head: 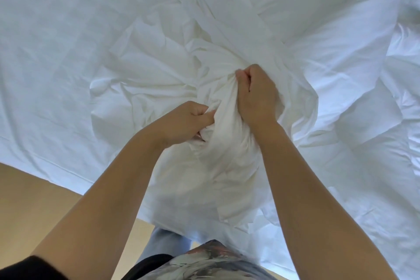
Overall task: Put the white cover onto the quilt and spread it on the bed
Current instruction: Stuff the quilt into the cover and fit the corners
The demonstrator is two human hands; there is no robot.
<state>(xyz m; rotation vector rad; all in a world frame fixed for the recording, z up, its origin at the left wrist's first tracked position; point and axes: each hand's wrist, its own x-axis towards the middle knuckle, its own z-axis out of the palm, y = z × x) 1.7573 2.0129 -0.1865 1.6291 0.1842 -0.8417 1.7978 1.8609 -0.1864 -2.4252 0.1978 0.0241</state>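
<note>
Bedding work looks early: left hand [186, 121] and right hand [256, 95] clutch the bunched white cover [227, 157] over the bed [45, 52]. Puffy quilt [363, 109] beside it appears uncovered, unspread.

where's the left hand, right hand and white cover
left hand [186, 120]: head view, back of the hand
right hand [256, 95]: head view, back of the hand
white cover [227, 157]: head view, bunched cloth below both hands

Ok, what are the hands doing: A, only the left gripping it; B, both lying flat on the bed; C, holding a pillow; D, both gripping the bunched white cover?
D: the left hand and the right hand both have fingers curled into the gathered white cover.
</note>
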